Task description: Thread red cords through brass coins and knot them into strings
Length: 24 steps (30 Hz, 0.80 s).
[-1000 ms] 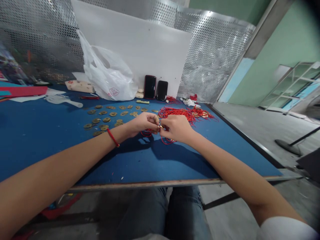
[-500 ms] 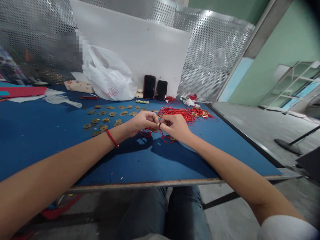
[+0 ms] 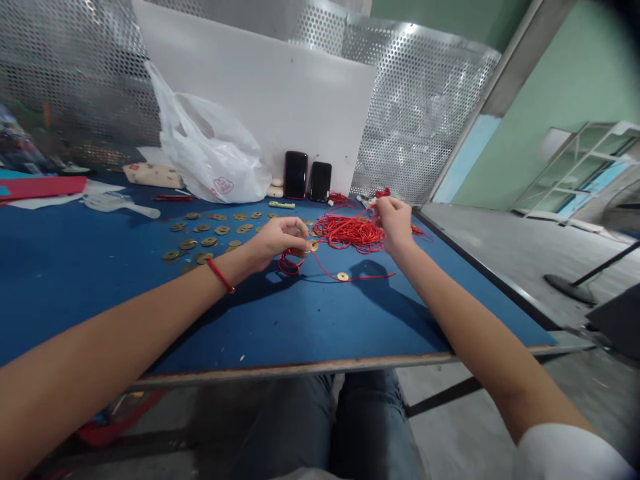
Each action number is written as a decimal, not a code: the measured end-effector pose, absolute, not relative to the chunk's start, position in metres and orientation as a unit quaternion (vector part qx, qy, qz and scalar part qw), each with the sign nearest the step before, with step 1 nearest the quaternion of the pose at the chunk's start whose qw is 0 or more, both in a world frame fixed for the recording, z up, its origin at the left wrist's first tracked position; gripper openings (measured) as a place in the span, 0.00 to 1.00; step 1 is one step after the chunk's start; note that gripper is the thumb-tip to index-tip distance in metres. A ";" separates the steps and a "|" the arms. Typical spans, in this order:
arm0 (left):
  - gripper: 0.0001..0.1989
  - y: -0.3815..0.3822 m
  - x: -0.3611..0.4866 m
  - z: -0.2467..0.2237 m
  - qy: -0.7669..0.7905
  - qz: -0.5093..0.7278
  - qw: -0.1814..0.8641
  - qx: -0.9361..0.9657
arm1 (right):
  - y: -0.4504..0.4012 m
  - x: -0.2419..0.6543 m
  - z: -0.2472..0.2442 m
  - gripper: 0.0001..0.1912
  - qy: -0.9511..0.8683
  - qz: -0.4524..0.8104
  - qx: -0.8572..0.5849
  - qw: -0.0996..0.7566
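Note:
My left hand (image 3: pixel 281 241) pinches a round brass coin (image 3: pixel 313 247) with red cord running through or around it. Loops of red cord (image 3: pixel 289 264) hang below those fingers. Raised to the right, my right hand (image 3: pixel 395 223) is closed on the red cord, which stretches taut between both hands. A second brass coin with a square hole (image 3: pixel 343 276) lies on the table, a strand of cord passing along it. Behind the hands sits a tangled heap of red cord (image 3: pixel 353 231). Many similar coins (image 3: pixel 209 241) are spread to the left.
A white plastic bag (image 3: pixel 220 160) and two phones (image 3: pixel 296 175) stand against the white board at the back. A green-yellow stick-like item (image 3: pixel 282 205) lies before them. Further left are a clear plastic scoop (image 3: pixel 120 203) and red sheets (image 3: pixel 45 187). The blue table's front edge (image 3: pixel 300 369) is close to me.
My right hand has moved away from the left, up and right, drawing the cord out straight. The left hand has stayed nearly in place. The coin on the table is now fully uncovered.

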<state>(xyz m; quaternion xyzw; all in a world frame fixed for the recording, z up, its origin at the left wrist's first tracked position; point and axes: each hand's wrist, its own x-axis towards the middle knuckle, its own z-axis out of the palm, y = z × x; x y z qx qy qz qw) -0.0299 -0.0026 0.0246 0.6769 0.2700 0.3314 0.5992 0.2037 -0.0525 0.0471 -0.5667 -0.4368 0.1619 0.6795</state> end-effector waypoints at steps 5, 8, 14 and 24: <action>0.15 0.004 -0.032 0.022 0.269 0.373 0.561 0.688 | -0.045 0.218 0.044 0.08 -0.345 0.248 -0.585 0.691; 0.14 0.005 -0.032 0.021 0.282 0.379 0.550 0.689 | -0.043 0.219 0.040 0.08 -0.369 0.261 -0.608 0.653; 0.11 0.001 -0.029 0.022 0.301 0.393 0.525 0.692 | -0.043 0.210 0.035 0.03 -0.393 0.253 -0.617 0.633; 0.11 0.001 -0.028 0.021 0.293 0.386 0.518 0.705 | -0.081 0.143 0.022 0.13 -0.762 -0.073 -0.551 0.332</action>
